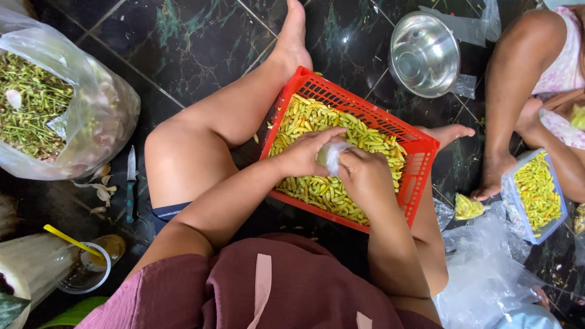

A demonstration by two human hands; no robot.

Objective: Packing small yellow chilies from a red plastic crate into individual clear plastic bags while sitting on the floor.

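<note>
Small clear plastic bag (334,155), frame centre, above red basket (420,159) of yellow-green chillies (317,186); left hand (304,152) and right hand (361,173) both pinching it; likely light, limp, slippery; best held at its mouth.

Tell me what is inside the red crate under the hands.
The red crate holds a heap of small yellow-green chilies. The left hand and right hand, gripping a small clear plastic bag, cover the middle chilies; the crate's bottom is hidden.
</note>
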